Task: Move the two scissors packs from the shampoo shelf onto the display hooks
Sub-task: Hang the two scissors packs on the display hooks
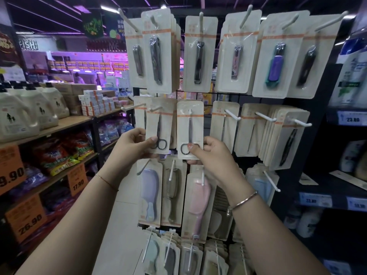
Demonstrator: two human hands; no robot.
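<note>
gripping a scissors pack in left hand, right hand pinching another, price tags 26.90, 17.90

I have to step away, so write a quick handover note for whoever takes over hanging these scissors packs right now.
Left hand: pinches the bottom of the left scissors pack, thumb on its front; a white hook pokes through the top of the card.
Right hand: pinches the bottom of the right scissors pack, which sits on its own white peg.
Done: both packs are off the shelf and up at the middle row of hooks.
Left: check each card is fully seated on its hook, then let go. I cannot tell how far back they sit.
</note>
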